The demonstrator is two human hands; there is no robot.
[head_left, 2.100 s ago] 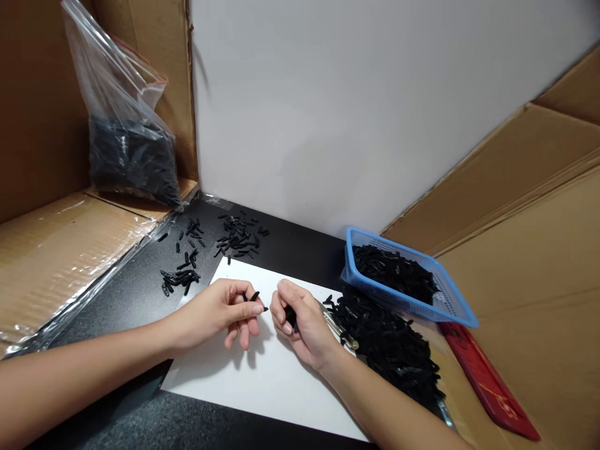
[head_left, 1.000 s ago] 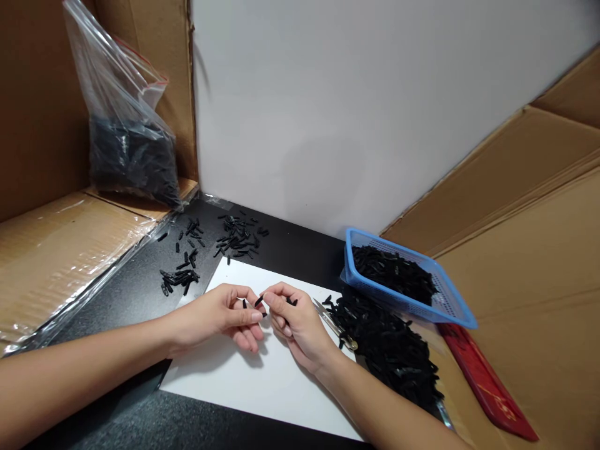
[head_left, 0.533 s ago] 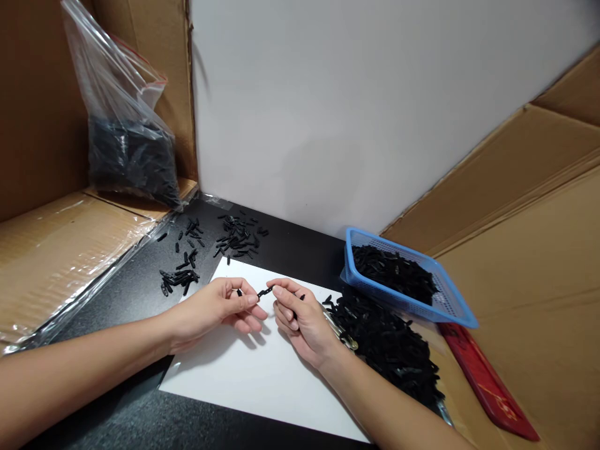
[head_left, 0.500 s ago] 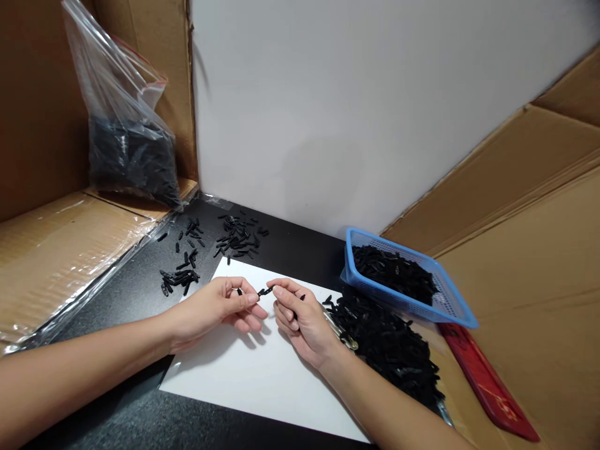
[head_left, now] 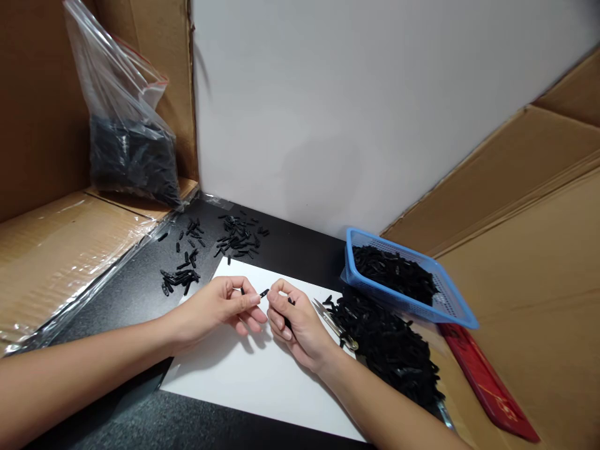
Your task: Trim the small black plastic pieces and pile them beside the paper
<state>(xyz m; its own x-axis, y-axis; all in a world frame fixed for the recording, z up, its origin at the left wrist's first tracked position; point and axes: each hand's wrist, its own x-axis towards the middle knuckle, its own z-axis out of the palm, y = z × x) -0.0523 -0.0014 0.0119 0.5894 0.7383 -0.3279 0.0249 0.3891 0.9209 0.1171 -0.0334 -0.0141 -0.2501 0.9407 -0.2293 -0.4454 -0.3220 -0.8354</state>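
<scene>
Behind the black tabletop (head_left: 300, 236) rises a pale wall (head_left: 375, 94), with brown cardboard (head_left: 529, 262) flanking it on both sides. On the tabletop, under my hands, lies a white sheet (head_left: 244, 381), set at a slant. A clear bag (head_left: 134, 156), partly filled with dark contents, stands on the cardboard ledge at the far left. To the right, a blue basket (head_left: 450, 306) holds a mass of black pieces, and just in front of it spreads a black heap (head_left: 398, 353) of similar ones. Beside the heap lies a long red object (head_left: 487, 381) with gold markings. Two clusters of loose pieces (head_left: 237, 237) are scattered beyond and left of the sheet.

My right hand (head_left: 300, 319) is curled closed around dark pieces (head_left: 289, 312); how many, I cannot tell. My left hand (head_left: 229, 306) pinches a small black piece (head_left: 264, 293) between thumb and forefinger, above the sheet, its free end pointing toward my right fingertips; whether they touch it, I cannot tell. Another dark bit (head_left: 242, 290) shows within my curled left fingers. Near my right wrist, a pointed metal tool (head_left: 330, 319) lies against the edge of the heap.
</scene>
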